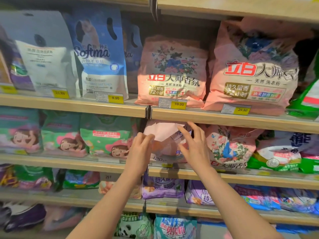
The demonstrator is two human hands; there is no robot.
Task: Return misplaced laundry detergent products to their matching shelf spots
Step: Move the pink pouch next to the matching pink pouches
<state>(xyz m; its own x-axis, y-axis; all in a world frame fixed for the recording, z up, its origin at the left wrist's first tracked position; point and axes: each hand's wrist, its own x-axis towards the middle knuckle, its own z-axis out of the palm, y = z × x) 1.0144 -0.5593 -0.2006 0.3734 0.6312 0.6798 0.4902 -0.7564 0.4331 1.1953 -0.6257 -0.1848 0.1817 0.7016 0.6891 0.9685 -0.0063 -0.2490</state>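
Shelf boards (224, 119): pale wood-look finish, matt, smooth front edge. Clear glossy plastic strip along edges, holding yellow paper price tags (179, 104). Pink detergent bag (172, 73): soft plastic film, crinkled, slight sheen. Larger pink bag (253, 69): same film, deeper creases. Softma pouch (100, 54): stiff plastic laminate, smooth, satin gloss. Grey-white pouch (43, 54): smooth, duller, near matt. Pale pink pack (164, 135) at left hand (141, 149) and right hand (195, 145): thin film, creased, flat top flap matt.
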